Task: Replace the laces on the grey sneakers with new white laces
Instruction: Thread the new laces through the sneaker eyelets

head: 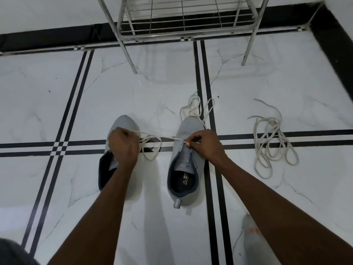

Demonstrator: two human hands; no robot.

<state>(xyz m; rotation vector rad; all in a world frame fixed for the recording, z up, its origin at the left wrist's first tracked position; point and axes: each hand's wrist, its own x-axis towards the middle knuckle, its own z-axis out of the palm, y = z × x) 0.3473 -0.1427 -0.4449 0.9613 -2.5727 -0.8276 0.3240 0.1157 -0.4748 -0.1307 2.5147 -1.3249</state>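
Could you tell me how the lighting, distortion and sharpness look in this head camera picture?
Head view: even indoor light, soft arm shadows and faint glare on the glossy floor; wide-angle bending curves the floor's black stripes and splays the metal rack; both hands, left hand and right hand, are sharp; a pale object under the right forearm is blurred.

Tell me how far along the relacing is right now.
Early stage. Done: both grey sneakers look bare of lacing, and loose laces lie in a pile on the floor to the right and a bundle past the right sneaker's toe. In hand: the left hand and right hand stretch one white lace across to the right sneaker, at its eyelets. Left: lacing that shoe, then the left sneaker.
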